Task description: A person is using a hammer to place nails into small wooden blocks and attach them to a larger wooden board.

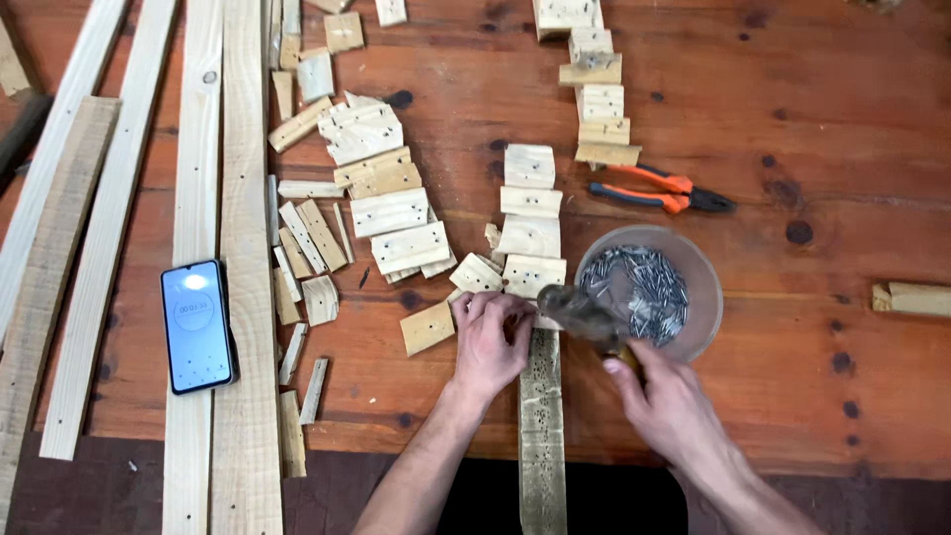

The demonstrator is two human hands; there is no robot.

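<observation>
Hammer (580,312): we grip it in our right hand (666,396), fingers wrapped around the handle, its blurred head just over the near end of the row of blocks.
Wooden strip (541,426): it lies lengthwise on the table (792,99), running from our left hand toward the near edge.
Left hand (490,337): we press it on the far end of the strip, fingers curled together beside a small pale block; whether they pinch a nail we cannot tell.
Blocks (531,208): a row of cut pale pieces runs away from the strip.
Bowl of nails (693,272): round, clear, just right of the hammer head.
Pliers (659,188): orange handles, beyond the bowl.
Phone (196,325): screen lit, on the long slats at left.
</observation>
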